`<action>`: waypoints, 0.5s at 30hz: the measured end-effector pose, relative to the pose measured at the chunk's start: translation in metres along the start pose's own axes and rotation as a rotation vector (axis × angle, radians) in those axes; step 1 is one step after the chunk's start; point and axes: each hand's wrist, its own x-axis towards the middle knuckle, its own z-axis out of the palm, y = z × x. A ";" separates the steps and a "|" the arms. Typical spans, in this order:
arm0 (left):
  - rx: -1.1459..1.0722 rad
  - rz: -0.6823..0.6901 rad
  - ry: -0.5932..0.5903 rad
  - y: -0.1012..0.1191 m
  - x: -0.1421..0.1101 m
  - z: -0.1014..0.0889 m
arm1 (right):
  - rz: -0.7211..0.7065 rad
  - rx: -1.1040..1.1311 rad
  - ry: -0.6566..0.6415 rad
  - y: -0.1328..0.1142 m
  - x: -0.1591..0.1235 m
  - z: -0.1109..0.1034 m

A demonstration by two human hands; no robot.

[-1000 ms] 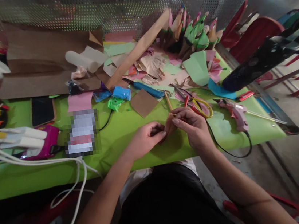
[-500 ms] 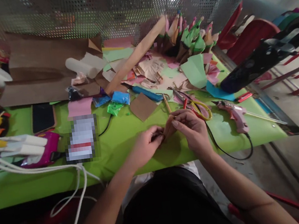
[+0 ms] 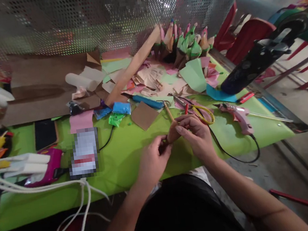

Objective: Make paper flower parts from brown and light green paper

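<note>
Brown paper piece point(image 3: 172, 133): located above the front part of the green worktop point(image 3: 124, 146), between the person's two hands. Left hand point(image 3: 154, 159): fingers curled, thumb and fingertips closed on the left end of the piece. Right hand point(image 3: 199, 136): thumb and fingers pinch the opposite end. The folds of the piece are partly hidden by the fingers.

Adjacent items: a thin yellowish stick point(image 3: 168, 110) lies just beyond the piece, pointing toward it. A flat brown paper square point(image 3: 144, 116) lies farther left, with a blue-handled cutter point(image 3: 149, 102) behind it. A yellow handle loop point(image 3: 213, 117) is situated just beyond the right hand. Farther right, a pink glue gun point(image 3: 242, 121) rests on its side, its black cord point(image 3: 227, 153) hanging past the worktop's front edge. Left side: a lit phone point(image 3: 84, 153), screen blurred, lies beside a magenta power strip point(image 3: 53, 166).
</note>
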 end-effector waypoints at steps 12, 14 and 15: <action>-0.221 -0.075 -0.039 -0.009 0.003 -0.002 | 0.064 0.070 -0.073 0.005 0.001 -0.003; -0.216 -0.084 -0.037 -0.008 0.004 -0.002 | 0.059 0.070 -0.075 0.004 0.001 -0.004; -0.210 -0.087 -0.036 -0.008 0.004 -0.002 | 0.059 0.066 -0.073 0.004 0.001 -0.004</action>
